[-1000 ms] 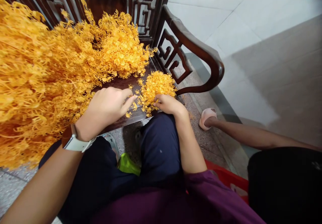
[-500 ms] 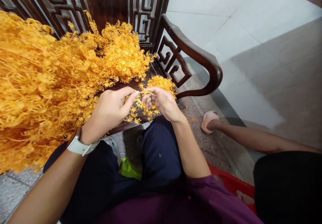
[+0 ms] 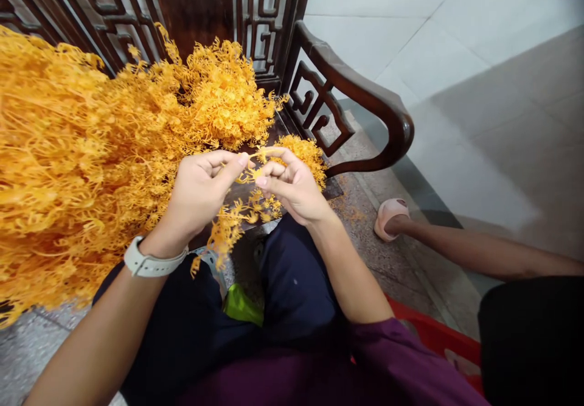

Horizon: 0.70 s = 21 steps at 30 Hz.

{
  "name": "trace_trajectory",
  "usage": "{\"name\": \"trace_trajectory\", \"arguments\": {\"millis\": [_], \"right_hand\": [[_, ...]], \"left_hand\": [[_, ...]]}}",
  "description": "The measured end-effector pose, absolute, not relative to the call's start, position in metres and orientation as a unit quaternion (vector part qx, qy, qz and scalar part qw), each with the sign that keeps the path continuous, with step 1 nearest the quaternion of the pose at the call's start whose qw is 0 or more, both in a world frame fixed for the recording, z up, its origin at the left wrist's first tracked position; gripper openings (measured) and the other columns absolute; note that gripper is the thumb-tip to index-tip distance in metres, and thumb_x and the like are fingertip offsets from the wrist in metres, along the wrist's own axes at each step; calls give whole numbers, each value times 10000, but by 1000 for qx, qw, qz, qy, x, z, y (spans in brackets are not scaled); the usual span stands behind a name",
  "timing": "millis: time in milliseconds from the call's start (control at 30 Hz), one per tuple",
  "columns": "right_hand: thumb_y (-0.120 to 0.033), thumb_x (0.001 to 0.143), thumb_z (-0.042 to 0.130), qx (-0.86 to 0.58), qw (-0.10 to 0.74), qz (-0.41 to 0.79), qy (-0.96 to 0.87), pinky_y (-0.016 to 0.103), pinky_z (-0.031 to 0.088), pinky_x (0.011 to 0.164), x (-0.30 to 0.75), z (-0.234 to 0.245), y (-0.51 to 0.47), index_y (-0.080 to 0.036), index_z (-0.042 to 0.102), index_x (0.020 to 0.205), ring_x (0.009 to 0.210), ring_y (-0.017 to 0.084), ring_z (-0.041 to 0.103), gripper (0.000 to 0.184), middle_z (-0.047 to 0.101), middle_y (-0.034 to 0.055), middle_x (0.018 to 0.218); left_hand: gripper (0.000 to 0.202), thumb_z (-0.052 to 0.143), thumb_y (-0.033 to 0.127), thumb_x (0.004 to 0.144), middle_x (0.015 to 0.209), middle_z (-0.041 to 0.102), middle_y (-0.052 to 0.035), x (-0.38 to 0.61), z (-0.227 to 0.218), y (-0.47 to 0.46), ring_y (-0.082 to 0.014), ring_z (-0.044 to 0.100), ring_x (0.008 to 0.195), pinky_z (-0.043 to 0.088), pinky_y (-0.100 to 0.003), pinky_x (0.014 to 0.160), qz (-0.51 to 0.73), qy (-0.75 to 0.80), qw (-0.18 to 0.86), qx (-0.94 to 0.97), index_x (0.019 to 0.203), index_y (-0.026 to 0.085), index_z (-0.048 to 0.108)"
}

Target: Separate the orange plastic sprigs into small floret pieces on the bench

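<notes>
Over the front of the bench, my left hand (image 3: 198, 190) pinches a thin orange-yellow artificial flower sprig (image 3: 250, 176) between thumb and index finger. My right hand (image 3: 298, 190) faces it with bent fingers. Its index finger lies along the strand at the top, and its thumb presses by a small flower head. Below my left hand a branch of flower heads (image 3: 225, 229) hangs in front of my knees; whether it joins the pinched piece is hidden. Just behind my right hand lies a small heap of loose flower heads (image 3: 306, 150).
A large pile of the same orange-yellow sprigs (image 3: 104, 150) covers the left of the dark carved wooden bench (image 3: 191, 4). The bench's curved armrest (image 3: 365, 92) stands at the right. Another person's leg (image 3: 456, 245) with a pink slipper (image 3: 390, 218) reaches in from the right.
My right thumb has come forward toward the flower head. A branch of flower heads now hangs lower, below my left hand. The view has shifted slightly.
</notes>
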State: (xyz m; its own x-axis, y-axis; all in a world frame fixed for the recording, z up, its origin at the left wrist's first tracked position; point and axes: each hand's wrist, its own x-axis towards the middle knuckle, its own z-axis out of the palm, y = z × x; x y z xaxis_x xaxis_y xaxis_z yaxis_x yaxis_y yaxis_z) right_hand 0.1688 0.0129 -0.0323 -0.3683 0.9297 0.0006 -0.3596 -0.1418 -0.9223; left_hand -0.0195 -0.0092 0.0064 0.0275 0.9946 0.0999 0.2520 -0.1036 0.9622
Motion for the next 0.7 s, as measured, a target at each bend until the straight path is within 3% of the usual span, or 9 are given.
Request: {"name": "trace_trajectory", "arguments": {"millis": [100,233,433,700], "right_hand": [[-314,746,943,-312,453,686,-476,231,473,571,170,-31,13,-215,709,1063,651,88,551,407,663,-37,814],[-333,744,940,-305,446,695,-474,248,448,558,167,-30,11,-212,739,917,613,83,531,291,665,-29,802],[-365,792,860,-356,510,553,-554,261,428,559,161,-32,11,-207,680,794,584,97,523,240,625,-39,672],[-212,838,703,-417,561,344,-627,275,448,587,164,-42,9,-207,680,787,608,109,557,56,652,-34,696]], "left_hand": [[300,787,476,891,586,442,41,-20,10,-8,-70,263,480,188,-244,438,466,484,549,497,874,177,768],[329,811,494,874,654,502,20,-21,13,-10,-62,297,480,185,-233,418,442,439,616,483,827,177,737],[208,696,331,982,744,676,-16,-17,6,-13,-108,526,642,376,-234,582,437,438,398,677,877,169,773],[275,618,357,1017,674,620,8,-17,-5,-10,-115,455,577,315,-272,559,367,430,345,749,872,169,756]]}}
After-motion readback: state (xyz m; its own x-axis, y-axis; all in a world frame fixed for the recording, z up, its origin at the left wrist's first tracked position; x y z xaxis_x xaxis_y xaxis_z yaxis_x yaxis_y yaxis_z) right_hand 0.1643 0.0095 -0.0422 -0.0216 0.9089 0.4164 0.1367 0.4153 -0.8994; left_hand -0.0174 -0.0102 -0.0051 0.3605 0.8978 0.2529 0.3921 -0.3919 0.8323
